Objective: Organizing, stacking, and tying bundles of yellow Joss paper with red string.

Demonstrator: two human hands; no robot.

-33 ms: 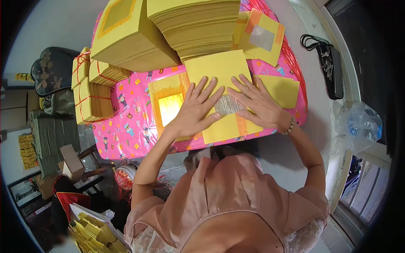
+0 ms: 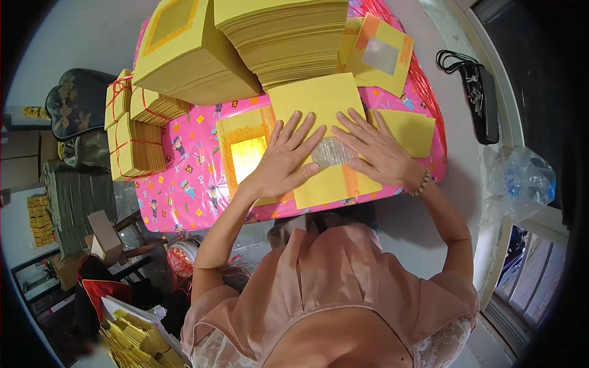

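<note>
Both palms lie flat, fingers spread, on a yellow paper sheet with a silver foil square (image 2: 334, 151) and orange bands at the table's near edge. My left hand (image 2: 288, 150) covers the left side of the foil and my right hand (image 2: 374, 145) its right side. Under or against their fingertips lies a plain yellow sheet (image 2: 316, 92). Left of my left hand is a yellow sheet with a shiny gold square (image 2: 246, 161) and an orange border, partly hidden by that hand. Beyond my right hand lies another yellow sheet (image 2: 408, 132).
Tall stacks of yellow paper (image 2: 285, 43) stand at the back of the pink patterned table (image 2: 190, 199). Bundles tied with red string (image 2: 135, 150) sit at the left. Loose foil sheets (image 2: 380, 55) and red strands (image 2: 426, 92) lie back right. A black pouch (image 2: 485, 101) is farther right.
</note>
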